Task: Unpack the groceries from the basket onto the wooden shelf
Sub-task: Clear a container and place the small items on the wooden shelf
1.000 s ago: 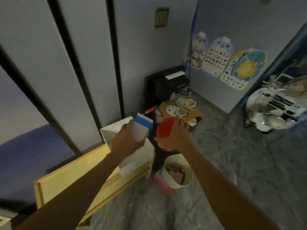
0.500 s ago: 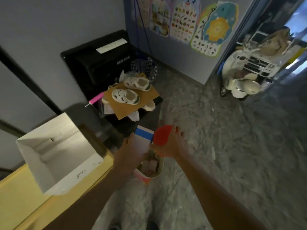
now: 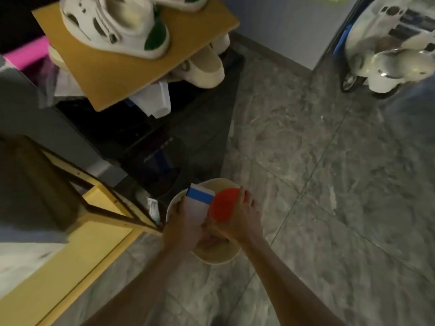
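A round cream basket (image 3: pixel 219 257) stands on the floor beside the corner of the yellow wooden shelf (image 3: pixel 77 250). My left hand (image 3: pixel 182 228) grips a white carton with a blue band (image 3: pixel 200 203) over the basket's mouth. My right hand (image 3: pixel 237 220) holds a round red item (image 3: pixel 223 204) right next to the carton, also over the basket. Both hands touch each other and hide most of the basket's inside.
A black unit (image 3: pixel 146 142) behind the basket carries a brown board (image 3: pixel 131 55) with white shoes (image 3: pixel 113 22). More shoes (image 3: pixel 207 69) lie under the board. A toy scooter (image 3: pixel 388 50) stands at the far right. Grey marble floor (image 3: pixel 329 184) spreads to the right.
My view has tilted sharply down and closer. Both hands have dropped from chest height near the shelf to the basket's mouth, still holding the carton and the red item.
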`<state>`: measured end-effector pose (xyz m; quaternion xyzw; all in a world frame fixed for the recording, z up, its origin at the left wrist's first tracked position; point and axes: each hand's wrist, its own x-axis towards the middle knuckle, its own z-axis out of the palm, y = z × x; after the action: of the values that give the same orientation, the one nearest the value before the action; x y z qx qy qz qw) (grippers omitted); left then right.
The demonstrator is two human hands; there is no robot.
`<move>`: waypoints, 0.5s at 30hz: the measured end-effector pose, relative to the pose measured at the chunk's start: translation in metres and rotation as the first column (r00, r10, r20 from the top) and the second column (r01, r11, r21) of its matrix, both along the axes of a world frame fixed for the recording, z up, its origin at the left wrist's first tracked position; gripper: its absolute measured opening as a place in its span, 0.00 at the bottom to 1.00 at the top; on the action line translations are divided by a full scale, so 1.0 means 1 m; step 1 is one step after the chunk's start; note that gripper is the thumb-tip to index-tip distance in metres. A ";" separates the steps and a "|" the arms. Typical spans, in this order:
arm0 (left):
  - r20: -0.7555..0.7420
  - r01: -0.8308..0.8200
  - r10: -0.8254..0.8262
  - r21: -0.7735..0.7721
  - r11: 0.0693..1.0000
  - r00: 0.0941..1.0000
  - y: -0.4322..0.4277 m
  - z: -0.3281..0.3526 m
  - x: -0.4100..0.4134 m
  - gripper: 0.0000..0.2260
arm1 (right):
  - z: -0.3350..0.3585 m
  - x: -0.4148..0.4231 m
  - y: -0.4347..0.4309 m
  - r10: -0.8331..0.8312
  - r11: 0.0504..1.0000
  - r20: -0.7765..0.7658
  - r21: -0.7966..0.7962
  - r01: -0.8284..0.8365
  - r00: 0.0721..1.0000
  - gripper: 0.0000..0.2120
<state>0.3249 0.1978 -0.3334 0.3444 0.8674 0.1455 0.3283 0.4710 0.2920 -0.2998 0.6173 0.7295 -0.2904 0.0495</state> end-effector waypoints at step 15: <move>-0.084 0.137 -0.132 0.058 0.989 0.988 -0.013 0.080 0.000 0.45 | 0.050 0.024 -0.013 0.125 0.989 0.050 0.068 -0.129 0.991 0.60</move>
<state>0.3245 0.1846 -0.2530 0.4179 0.8496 0.1366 0.2913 0.4945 0.2790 -0.2502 0.5774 0.7759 -0.2463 0.0625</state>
